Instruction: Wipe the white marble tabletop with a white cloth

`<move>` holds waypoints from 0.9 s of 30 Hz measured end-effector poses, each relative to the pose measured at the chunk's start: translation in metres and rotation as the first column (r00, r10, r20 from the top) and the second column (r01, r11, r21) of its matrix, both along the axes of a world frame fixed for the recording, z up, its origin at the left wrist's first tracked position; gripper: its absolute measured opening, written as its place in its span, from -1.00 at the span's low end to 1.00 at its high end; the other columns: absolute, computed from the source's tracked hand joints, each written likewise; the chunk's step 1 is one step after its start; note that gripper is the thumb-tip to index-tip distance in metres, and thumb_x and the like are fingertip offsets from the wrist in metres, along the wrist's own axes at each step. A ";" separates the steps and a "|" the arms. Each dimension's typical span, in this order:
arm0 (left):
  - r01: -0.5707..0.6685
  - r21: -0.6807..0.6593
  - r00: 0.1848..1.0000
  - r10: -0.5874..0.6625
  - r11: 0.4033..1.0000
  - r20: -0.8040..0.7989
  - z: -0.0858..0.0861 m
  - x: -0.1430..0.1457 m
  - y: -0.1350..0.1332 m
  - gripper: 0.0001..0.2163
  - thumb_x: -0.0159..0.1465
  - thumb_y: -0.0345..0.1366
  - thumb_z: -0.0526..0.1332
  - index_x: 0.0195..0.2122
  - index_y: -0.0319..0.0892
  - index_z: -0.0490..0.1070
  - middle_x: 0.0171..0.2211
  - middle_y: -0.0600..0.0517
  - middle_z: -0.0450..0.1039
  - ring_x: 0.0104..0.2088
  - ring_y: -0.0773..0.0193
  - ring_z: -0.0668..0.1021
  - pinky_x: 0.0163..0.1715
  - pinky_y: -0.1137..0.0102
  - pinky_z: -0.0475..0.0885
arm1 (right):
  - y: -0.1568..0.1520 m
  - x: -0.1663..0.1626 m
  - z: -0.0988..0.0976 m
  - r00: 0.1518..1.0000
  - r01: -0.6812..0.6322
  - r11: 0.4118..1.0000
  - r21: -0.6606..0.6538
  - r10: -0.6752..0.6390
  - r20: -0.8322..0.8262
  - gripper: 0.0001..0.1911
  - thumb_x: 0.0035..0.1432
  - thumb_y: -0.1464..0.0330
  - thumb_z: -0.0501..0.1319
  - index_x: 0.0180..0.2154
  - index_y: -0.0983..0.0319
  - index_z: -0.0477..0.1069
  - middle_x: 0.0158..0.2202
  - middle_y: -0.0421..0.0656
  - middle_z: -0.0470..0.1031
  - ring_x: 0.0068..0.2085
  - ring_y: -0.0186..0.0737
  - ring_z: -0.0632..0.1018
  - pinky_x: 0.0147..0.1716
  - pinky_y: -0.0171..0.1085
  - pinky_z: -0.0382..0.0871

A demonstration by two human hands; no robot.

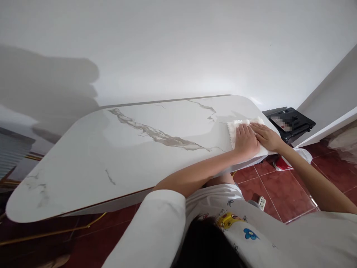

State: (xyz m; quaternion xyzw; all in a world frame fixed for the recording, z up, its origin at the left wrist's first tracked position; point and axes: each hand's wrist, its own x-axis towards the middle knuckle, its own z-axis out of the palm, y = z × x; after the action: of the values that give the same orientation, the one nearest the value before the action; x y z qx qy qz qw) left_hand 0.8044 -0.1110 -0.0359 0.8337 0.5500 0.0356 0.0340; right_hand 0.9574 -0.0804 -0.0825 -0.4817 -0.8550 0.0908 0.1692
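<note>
A white fluffy cloth (232, 130) lies spread on the right end of a white marble-patterned tabletop (156, 167). My left hand (247, 142) presses down on the cloth with its fingers laid out over it, pointing away from me. Right beside it, my right hand (266, 136) also rests flat on the cloth, fingers stretched to the left and touching the left hand. Both palms face down and are hidden. The cloth reaches the table's near right edge.
Behind the table stands a white wall (173, 48). A black case (295, 121) is past the right end. On the red tiled floor (281, 186) are a red and white container (284, 163) and a white power strip (261, 203). A golden table leg (55, 234) shows below left.
</note>
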 end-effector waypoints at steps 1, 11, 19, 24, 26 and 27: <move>0.000 -0.003 1.000 0.000 1.000 0.003 -0.001 0.005 0.004 -0.45 0.34 -0.27 -0.06 0.25 -0.62 0.07 0.27 -0.39 0.09 0.30 -0.10 0.16 0.27 0.11 0.03 | 0.005 0.005 -0.001 1.000 0.004 1.000 -0.005 -0.004 0.001 -0.47 0.32 0.26 -0.13 0.26 0.17 0.16 0.28 -0.13 0.23 0.28 -0.09 0.25 0.25 0.02 0.15; -0.065 0.003 0.998 0.065 0.998 -0.002 -0.012 -0.013 0.071 -0.45 0.33 -0.28 -0.08 0.25 -0.62 0.07 0.27 -0.39 0.10 0.28 -0.10 0.17 0.25 0.11 0.03 | 0.083 -0.023 -0.010 0.999 -0.002 1.000 -0.026 0.003 0.035 -0.46 0.30 0.29 -0.16 0.25 0.17 0.18 0.28 -0.19 0.21 0.29 -0.13 0.24 0.27 0.00 0.11; -0.201 0.080 0.979 0.202 0.976 0.001 -0.025 -0.050 0.153 -0.48 0.32 -0.30 -0.09 0.22 -0.59 0.14 0.23 -0.34 0.19 0.23 -0.08 0.23 0.22 0.17 0.07 | 0.180 -0.074 -0.012 0.999 -0.040 0.997 -0.065 0.042 0.026 -0.45 0.30 0.28 -0.16 0.26 0.18 0.19 0.29 -0.24 0.19 0.29 -0.13 0.23 0.27 -0.05 0.11; -0.225 0.102 0.974 0.227 0.969 -0.010 -0.031 -0.074 0.196 -0.50 0.33 -0.30 -0.11 0.19 -0.57 0.17 0.19 -0.32 0.24 0.20 -0.02 0.26 0.19 0.20 0.11 | 0.224 -0.103 -0.014 0.999 -0.030 0.996 -0.084 0.031 0.020 -0.45 0.29 0.31 -0.16 0.24 0.25 0.21 0.28 -0.19 0.20 0.28 -0.15 0.24 0.27 -0.08 0.11; -0.232 0.114 0.972 0.235 0.966 -0.018 -0.033 -0.077 0.207 -0.50 0.32 -0.29 -0.10 0.18 -0.56 0.18 0.18 -0.32 0.26 0.19 -0.01 0.27 0.17 0.21 0.12 | 0.237 -0.106 -0.018 0.998 -0.062 0.995 -0.080 0.062 0.001 -0.45 0.28 0.31 -0.16 0.25 0.24 0.19 0.29 -0.19 0.19 0.29 -0.16 0.22 0.28 -0.06 0.07; -0.240 0.119 0.969 0.244 0.963 -0.021 -0.034 -0.077 0.211 -0.51 0.32 -0.29 -0.10 0.18 -0.56 0.19 0.17 -0.33 0.26 0.18 -0.02 0.27 0.16 0.21 0.13 | 0.243 -0.105 -0.020 0.997 -0.079 0.994 -0.080 0.078 -0.012 -0.45 0.29 0.30 -0.16 0.25 0.23 0.19 0.29 -0.20 0.18 0.30 -0.16 0.21 0.29 -0.05 0.06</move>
State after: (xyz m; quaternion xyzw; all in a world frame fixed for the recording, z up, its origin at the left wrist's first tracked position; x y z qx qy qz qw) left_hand 0.7279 0.0997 -0.0700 0.7612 0.6455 0.0562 -0.0286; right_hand 0.8523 0.1630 -0.1027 -0.4537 -0.8683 0.1339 0.1495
